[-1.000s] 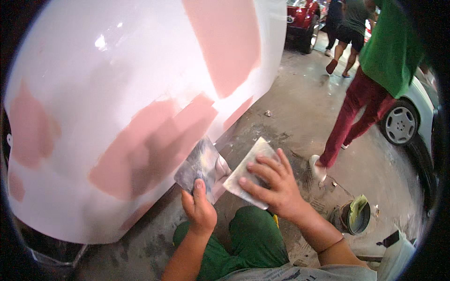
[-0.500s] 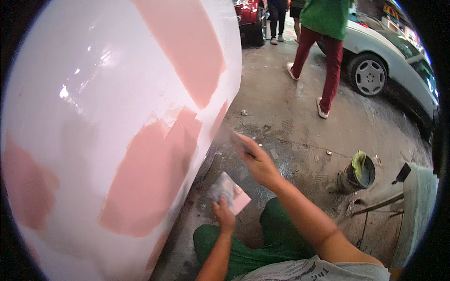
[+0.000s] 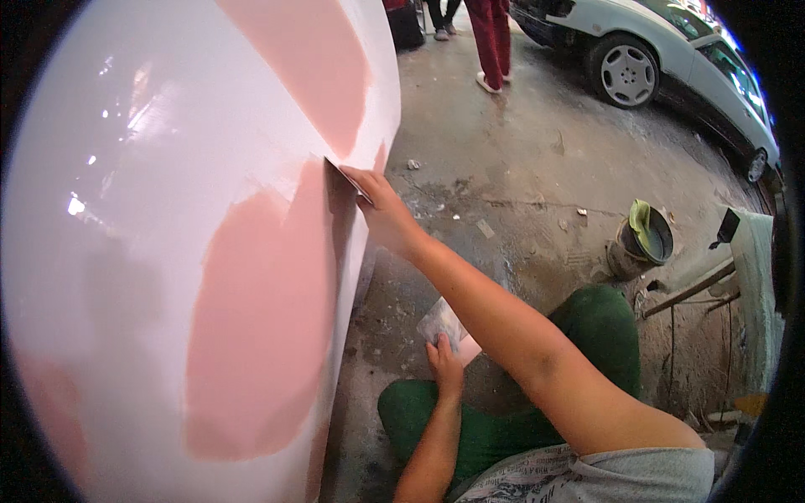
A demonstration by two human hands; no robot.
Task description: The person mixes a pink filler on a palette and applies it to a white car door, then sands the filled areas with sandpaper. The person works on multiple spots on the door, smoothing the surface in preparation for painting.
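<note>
A white car body panel (image 3: 210, 159) fills the left side, with several pink filler patches on it. My right hand (image 3: 386, 214) is closed on a thin, dark-edged filler spreader (image 3: 342, 174). The spreader's edge meets the panel at the upper right of the large pink patch (image 3: 260, 327), just under the upper pink patch (image 3: 323, 75). Lower down, over my lap, my left hand (image 3: 447, 369) grips a flat mixing board (image 3: 438, 320), smeared grey and whitish with pink at one corner. My right forearm covers part of the board.
A dark bucket (image 3: 622, 256) with a yellow-green cloth (image 3: 641, 222) stands on the wet, littered concrete floor (image 3: 503, 168) at the right. A white car (image 3: 671, 63) is parked at the back right. A person in maroon trousers (image 3: 489, 38) is farther off.
My right hand has moved left and up, bringing the spreader from beside the panel onto its pink filler. The person in maroon trousers has walked farther away. The whole view has shifted.
</note>
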